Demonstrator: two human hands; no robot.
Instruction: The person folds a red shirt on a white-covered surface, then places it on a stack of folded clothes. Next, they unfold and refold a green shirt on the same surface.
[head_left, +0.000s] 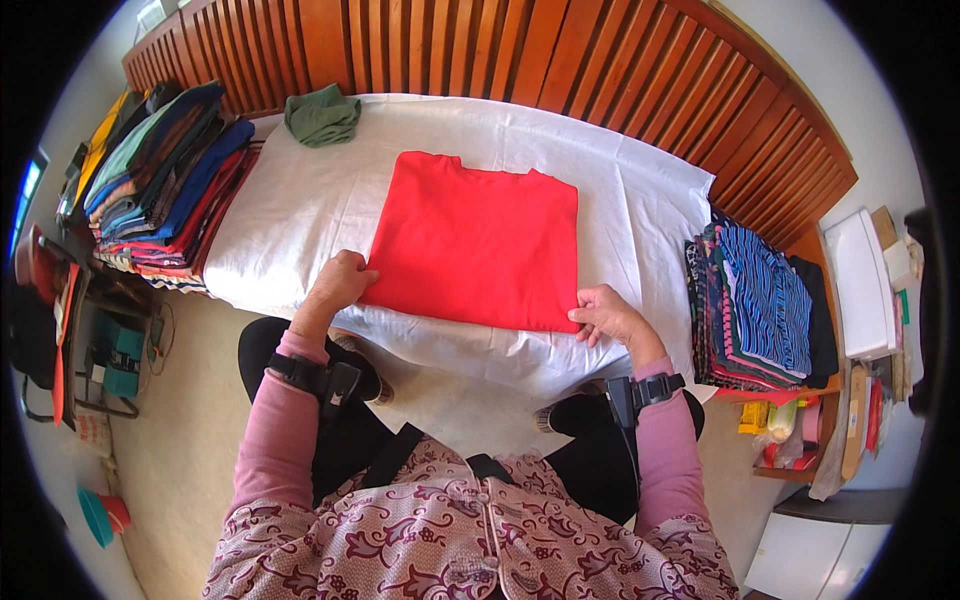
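Observation:
A red shirt (480, 240) lies folded into a flat, wide rectangle on a white sheet (300, 202), its neckline facing away from me. My left hand (341, 281) grips the shirt's near left corner, its fingertips partly hidden. At the near right corner, my right hand (600, 313) pinches the edge with the thumb on top and the fingers curled beneath. The red cloth looks mostly smooth, with slight creases.
Beyond the shirt, a crumpled green cloth (324, 116) lies near the slatted wooden backrest (480, 49). A tall stack of folded clothes (169, 180) stands at left; another stack (761, 300) is at right. My knees are against the sheet's near side.

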